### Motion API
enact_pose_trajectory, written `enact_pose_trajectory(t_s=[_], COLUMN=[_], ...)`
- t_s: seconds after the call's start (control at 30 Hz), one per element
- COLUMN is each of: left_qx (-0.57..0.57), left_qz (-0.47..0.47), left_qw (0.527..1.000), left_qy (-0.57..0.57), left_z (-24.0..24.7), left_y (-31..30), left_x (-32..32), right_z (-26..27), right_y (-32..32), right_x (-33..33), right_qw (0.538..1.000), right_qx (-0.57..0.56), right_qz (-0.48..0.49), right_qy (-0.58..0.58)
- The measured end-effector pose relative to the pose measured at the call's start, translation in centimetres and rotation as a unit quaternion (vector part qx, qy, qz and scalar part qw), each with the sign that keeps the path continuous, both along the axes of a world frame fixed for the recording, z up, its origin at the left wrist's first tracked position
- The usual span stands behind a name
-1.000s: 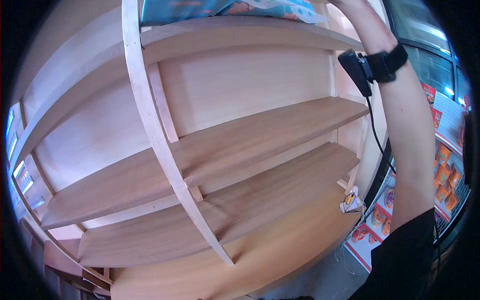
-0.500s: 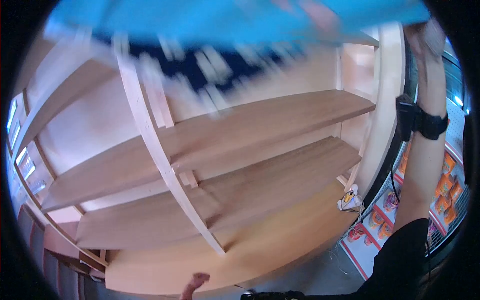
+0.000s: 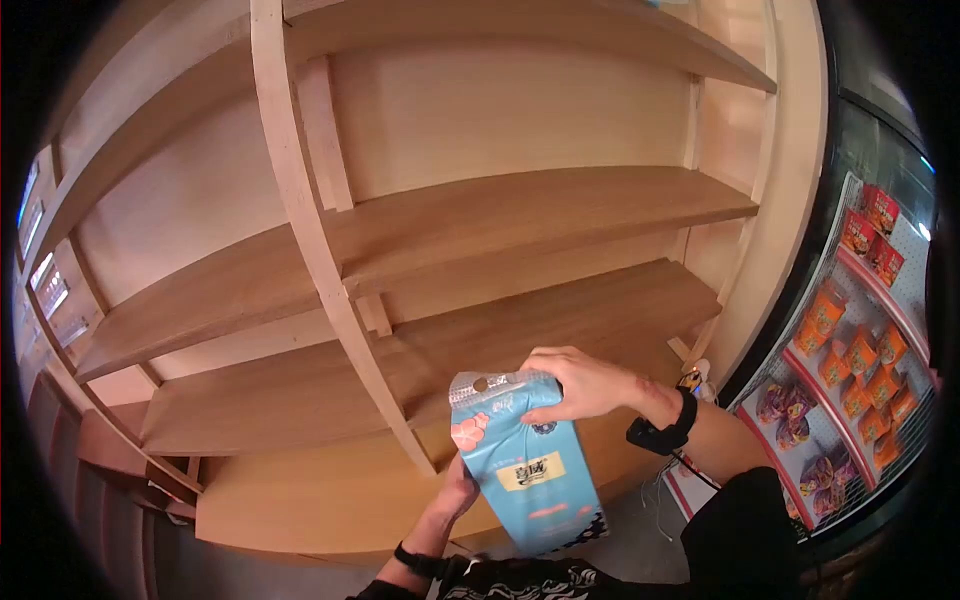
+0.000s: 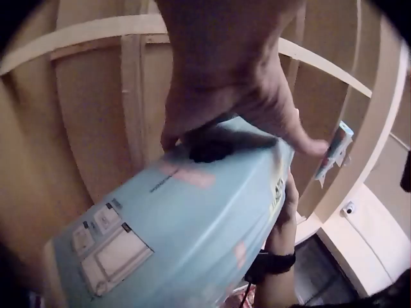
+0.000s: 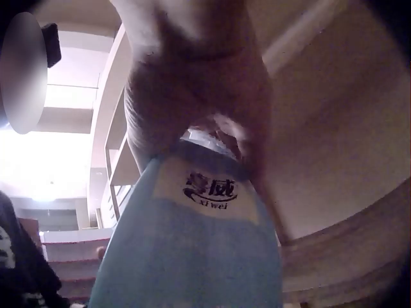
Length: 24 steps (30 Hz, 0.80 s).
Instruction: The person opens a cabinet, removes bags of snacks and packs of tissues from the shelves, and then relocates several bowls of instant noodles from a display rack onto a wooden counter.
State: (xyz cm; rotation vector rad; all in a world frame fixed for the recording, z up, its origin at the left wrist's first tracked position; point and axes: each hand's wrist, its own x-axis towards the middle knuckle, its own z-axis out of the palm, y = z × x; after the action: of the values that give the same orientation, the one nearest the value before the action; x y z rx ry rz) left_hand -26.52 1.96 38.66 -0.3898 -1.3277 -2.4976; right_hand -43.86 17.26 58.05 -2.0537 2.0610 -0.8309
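A light blue plastic packet (image 3: 530,480) with a cream label, pink flower prints, a silvery top edge with a hang hole and a dark checkered bottom is held upright, slightly tilted, in front of the body. My right hand (image 3: 580,382) grips its upper right corner, thumb across the front and fingers behind. On the left side, my left hand (image 3: 458,490) holds the packet's edge, its fingers partly hidden behind it. The left wrist view shows the packet's back (image 4: 160,212) with printed drawings, that hand spread around its edge. Label lettering (image 5: 212,192) faces the right wrist camera.
Wooden shelves (image 3: 540,215) stand ahead, split by an upright post (image 3: 300,200). Another blue packet (image 4: 334,151) lies on a high shelf. A white plug with cords (image 3: 700,375) sits at the lower right. Further right is a rack of orange snack packs (image 3: 860,360).
The right arm was raised at the top shelf, then swung a blurred blue packet away from it. Now the packet is low in front of the body, and the left hand has joined in holding it.
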Motion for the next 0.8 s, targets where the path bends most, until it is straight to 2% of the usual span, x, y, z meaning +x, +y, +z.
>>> enact_pose_trajectory(t_s=[0.03,0.1,0.13,0.17,0.2,0.23,0.27,0.3,0.33,0.37,0.4,0.43,0.47,0.5,0.57,0.6,0.67,0.7,0.77,0.8], left_qx=[0.0,-0.136,-0.115,-0.117,-0.243,-0.362,-0.271,-0.272,-0.305,-0.338,-0.339,-0.405,-0.468,-0.467,-0.404,-0.411,-0.387,-0.363,-0.464,-0.448], left_qz=[0.0,0.072,0.113,0.116,0.201,0.283,0.276,0.279,0.315,0.349,0.352,0.36,0.364,0.366,0.381,0.403,0.412,0.42,0.418,0.412], left_qw=[1.0,0.981,0.975,0.975,0.943,0.886,0.92,0.919,0.895,0.867,0.866,0.827,0.782,0.781,0.786,0.768,0.768,0.768,0.733,0.74], left_qy=[0.006,-0.122,-0.152,-0.147,-0.105,-0.057,-0.069,-0.064,-0.087,-0.112,-0.11,-0.151,-0.193,-0.195,-0.271,-0.282,-0.3,-0.319,-0.271,-0.286], left_z=[0.9,3.2,3.9,3.6,2.9,2.3,2.4,2.4,2.3,1.6,-0.2,-2.5,-4.0,-4.3,-4.6,-5.0,-5.3,-5.8,-8.2,-8.1], left_y=[0.1,0.9,1.0,0.3,-1.0,-2.2,-2.2,-2.3,-2.5,-2.8,-3.4,-4.2,-4.6,-4.7,-4.4,-4.2,-3.9,-3.6,-4.3,-4.4], left_x=[0.3,0.9,0.9,1.0,1.5,1.9,2.6,3.7,4.8,5.9,6.8,7.6,8.2,8.9,10.1,10.4,11.0,11.4,11.9,11.8], right_z=[-0.2,0.4,0.9,2.2,4.5,7.3,10.6,14.0,16.8,19.6,22.5,25.4,27.8,29.7,32.1,33.2,34.7,34.8,35.1,35.1], right_y=[0.1,0.1,-0.1,-0.3,-0.6,-1.2,-1.3,-1.4,-1.6,-2.1,-2.4,-2.7,-3.0,-3.4,-4.8,-5.0,-4.6,-4.8,-5.4,-5.6], right_x=[-0.3,-0.4,-0.2,-0.1,-0.2,-0.1,-0.3,-0.6,-1.0,-2.2,-3.2,-4.0,-4.4,-4.5,-4.6,-5.6,-7.2,-7.4,-6.2,-5.6], right_qw=[1.0,1.0,1.0,1.0,0.998,0.993,0.982,0.962,0.926,0.86,0.801,0.732,0.696,0.658,0.54,0.541,0.624,0.626,0.611,0.613], right_qx=[0.004,0.005,0.007,0.004,-0.055,-0.114,-0.182,-0.246,-0.337,-0.456,-0.53,-0.597,-0.605,-0.609,-0.662,-0.662,-0.58,-0.578,-0.608,-0.605], right_qz=[-0.002,0.008,0.017,0.019,0.024,0.029,-0.019,-0.066,-0.124,-0.132,-0.143,-0.151,-0.183,-0.214,-0.232,-0.232,-0.261,-0.26,-0.252,-0.254], right_qy=[-0.008,-0.01,-0.016,-0.011,-0.009,-0.004,0.048,0.096,0.115,0.185,0.241,0.293,0.341,0.388,0.464,0.464,0.453,0.454,0.439,0.44])
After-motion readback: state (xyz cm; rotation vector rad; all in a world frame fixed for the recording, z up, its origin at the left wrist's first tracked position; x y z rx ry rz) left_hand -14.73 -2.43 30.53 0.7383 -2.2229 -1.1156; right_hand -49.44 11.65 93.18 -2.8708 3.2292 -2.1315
